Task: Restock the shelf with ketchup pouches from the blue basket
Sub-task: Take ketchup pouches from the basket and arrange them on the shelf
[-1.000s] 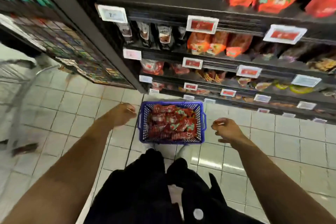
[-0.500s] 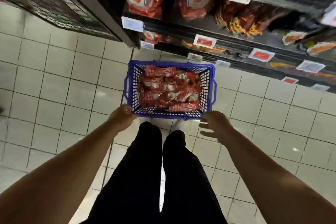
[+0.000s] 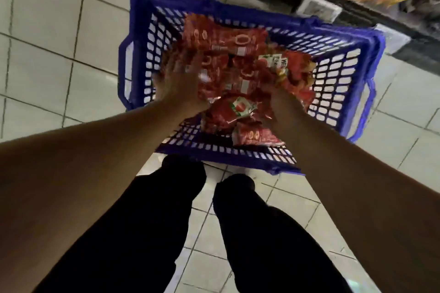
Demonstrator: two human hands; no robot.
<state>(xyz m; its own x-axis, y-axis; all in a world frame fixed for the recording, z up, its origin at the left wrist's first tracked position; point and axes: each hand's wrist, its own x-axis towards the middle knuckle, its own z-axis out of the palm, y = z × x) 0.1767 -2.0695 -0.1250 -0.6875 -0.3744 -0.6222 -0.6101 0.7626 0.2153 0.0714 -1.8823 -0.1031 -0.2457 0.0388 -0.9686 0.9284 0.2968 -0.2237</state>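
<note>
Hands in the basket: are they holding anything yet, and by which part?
It cannot be told. Both the left hand and right hand are down among the ketchup pouches in the blue basket, but blur hides any grip.

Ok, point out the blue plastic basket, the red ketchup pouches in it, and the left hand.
Blue plastic basket (image 3: 138, 64): head view, on its left wall.
Red ketchup pouches (image 3: 228, 54): head view, on the top pouch of the pile.
Left hand (image 3: 176, 81): head view, on its back.

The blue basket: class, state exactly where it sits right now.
In the head view, the blue basket sits on the tiled floor centre-top, just ahead of the person's feet, with the shelf to its upper right.
</note>
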